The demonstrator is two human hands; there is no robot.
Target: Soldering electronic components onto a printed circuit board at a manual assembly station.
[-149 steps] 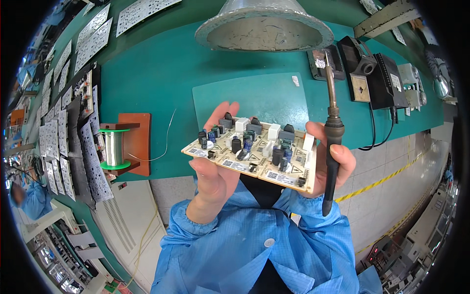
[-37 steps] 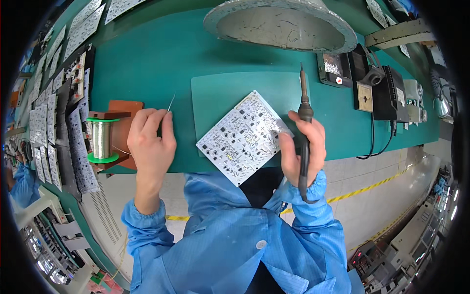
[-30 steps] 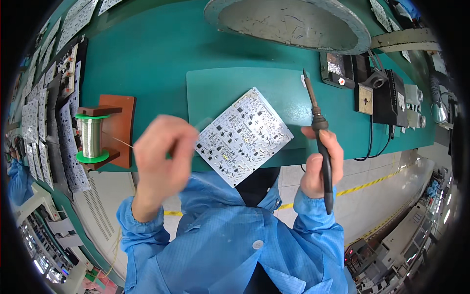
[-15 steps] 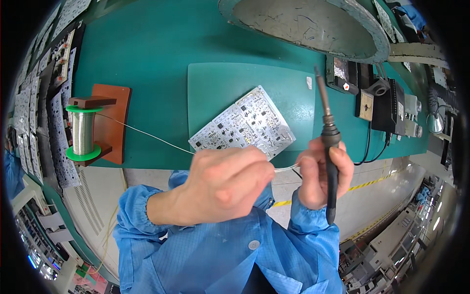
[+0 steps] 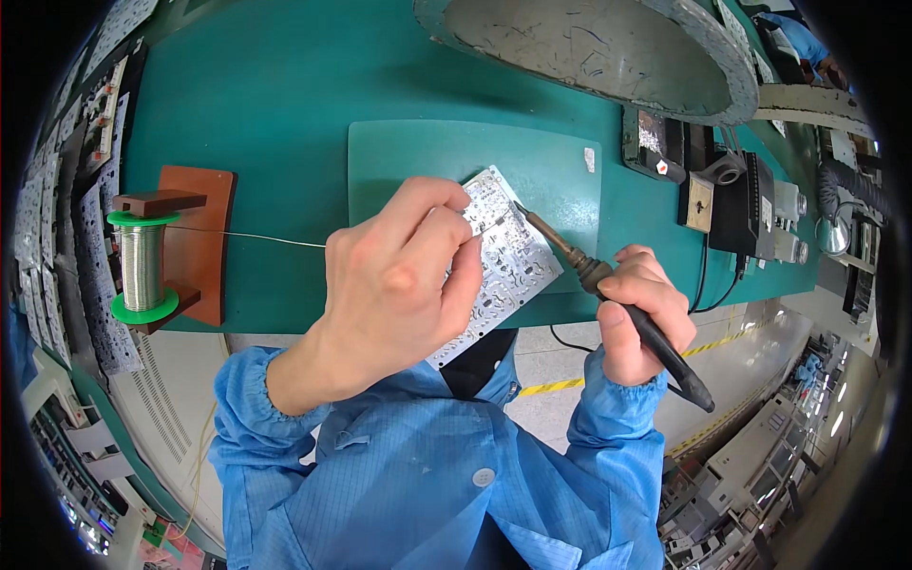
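Observation:
A white circuit board (image 5: 503, 261) lies solder side up on a green mat (image 5: 427, 157), partly hidden under my left hand (image 5: 399, 275). That hand pinches a thin solder wire (image 5: 247, 236) that runs from a green spool (image 5: 142, 266) at the left. The wire's end meets the board near the tip of a soldering iron (image 5: 570, 261). My right hand (image 5: 636, 318) grips the iron's black handle like a pen, with the tip touching the board's upper edge.
The spool stands on a brown wooden holder (image 5: 195, 242). A round grey lamp hood (image 5: 608, 47) hangs over the far side. A black soldering station (image 5: 736, 204) with cables sits at the right. Several more boards (image 5: 66, 171) line the left edge.
The board was put down solder side up on the mat. My left hand pulled wire from the spool across to the board. My right hand brought the iron's tip down onto it.

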